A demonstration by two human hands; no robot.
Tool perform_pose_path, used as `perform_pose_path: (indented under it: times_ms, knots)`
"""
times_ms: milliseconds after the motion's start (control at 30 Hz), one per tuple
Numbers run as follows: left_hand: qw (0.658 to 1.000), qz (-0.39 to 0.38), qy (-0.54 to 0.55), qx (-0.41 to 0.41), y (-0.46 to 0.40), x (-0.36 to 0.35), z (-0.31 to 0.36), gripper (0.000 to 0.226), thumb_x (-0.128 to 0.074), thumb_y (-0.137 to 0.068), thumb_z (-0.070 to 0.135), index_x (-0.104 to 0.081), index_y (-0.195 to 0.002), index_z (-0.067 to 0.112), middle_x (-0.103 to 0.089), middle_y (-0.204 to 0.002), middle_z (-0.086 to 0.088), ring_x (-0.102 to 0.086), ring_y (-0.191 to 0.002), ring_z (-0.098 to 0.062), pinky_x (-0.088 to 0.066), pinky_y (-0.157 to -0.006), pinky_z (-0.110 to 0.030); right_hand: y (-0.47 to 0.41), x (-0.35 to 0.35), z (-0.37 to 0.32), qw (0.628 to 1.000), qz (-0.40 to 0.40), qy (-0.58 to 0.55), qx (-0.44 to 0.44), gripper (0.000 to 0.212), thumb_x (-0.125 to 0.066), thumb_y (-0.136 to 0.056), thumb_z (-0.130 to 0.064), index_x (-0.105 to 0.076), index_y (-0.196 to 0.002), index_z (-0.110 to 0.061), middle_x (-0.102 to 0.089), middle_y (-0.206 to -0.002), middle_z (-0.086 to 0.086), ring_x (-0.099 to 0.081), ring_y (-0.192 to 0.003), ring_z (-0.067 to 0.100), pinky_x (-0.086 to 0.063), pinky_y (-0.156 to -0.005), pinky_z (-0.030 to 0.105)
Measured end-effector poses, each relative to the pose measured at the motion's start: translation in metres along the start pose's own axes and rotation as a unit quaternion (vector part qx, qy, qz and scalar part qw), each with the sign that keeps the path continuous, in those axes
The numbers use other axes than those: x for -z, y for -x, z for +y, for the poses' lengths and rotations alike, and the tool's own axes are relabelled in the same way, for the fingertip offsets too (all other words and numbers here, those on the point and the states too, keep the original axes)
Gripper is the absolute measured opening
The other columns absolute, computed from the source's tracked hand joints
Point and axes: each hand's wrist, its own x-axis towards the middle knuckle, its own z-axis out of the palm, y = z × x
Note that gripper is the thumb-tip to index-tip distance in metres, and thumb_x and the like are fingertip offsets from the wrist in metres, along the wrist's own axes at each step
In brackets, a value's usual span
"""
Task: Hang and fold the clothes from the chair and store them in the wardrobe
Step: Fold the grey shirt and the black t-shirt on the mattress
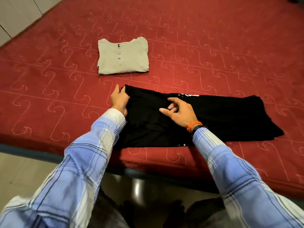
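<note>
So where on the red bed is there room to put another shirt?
Bare red bed lies right of the folded beige shirt and behind the black shirt, plus left of both. The near edge is crowded: the left hand and right hand work there.

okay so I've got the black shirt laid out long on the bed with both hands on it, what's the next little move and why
Probably fold the right end over toward the left. The black shirt lies as a long strip on the red bed, the left hand holds its left edge, and the right hand rests near the middle. The beige shirt beyond it is already a compact rectangle.
</note>
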Motion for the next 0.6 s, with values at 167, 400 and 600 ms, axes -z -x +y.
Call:
perform_pose_path:
  times_ms: [167,400,600]
  knots:
    - [0.989,-0.023,-0.120,-0.082,0.004,0.001,-0.001,0.072,-0.044,-0.080,-0.014,-0.047,-0.144,0.020,-0.055,-0.136,0.006,-0.051,-0.127,-0.008,-0.040,-0.109,-0.027,-0.013,-0.002,0.002,0.990,-0.022,0.141,0.015,0.075,-0.070,-0.082,-0.052,-0.046,-0.143,-0.016,-0.053,-0.110,0.004,-0.056,-0.088,0.013,-0.050,-0.095,0.033]
    - [0.962,-0.025,-0.258,-0.089,0.008,-0.004,0.002,0.047,-0.059,-0.080,0.005,-0.071,-0.116,0.033,-0.066,-0.126,0.004,-0.060,-0.119,-0.018,-0.044,-0.105,-0.023,-0.016,-0.009,-0.001,0.943,-0.013,0.333,0.017,0.097,-0.063,-0.071,-0.076,-0.031,-0.150,-0.028,-0.029,-0.142,0.003,-0.029,-0.131,0.027,-0.025,-0.109,0.044]
    - [0.959,0.012,-0.269,-0.088,0.009,-0.002,-0.001,0.064,-0.052,-0.078,0.007,-0.051,-0.141,0.020,-0.048,-0.147,-0.001,-0.043,-0.137,-0.021,-0.031,-0.115,-0.029,-0.016,-0.010,0.007,0.948,-0.062,0.309,-0.036,0.108,-0.052,-0.073,-0.082,-0.006,-0.156,-0.031,0.003,-0.164,0.005,0.005,-0.150,0.024,0.000,-0.118,0.049]
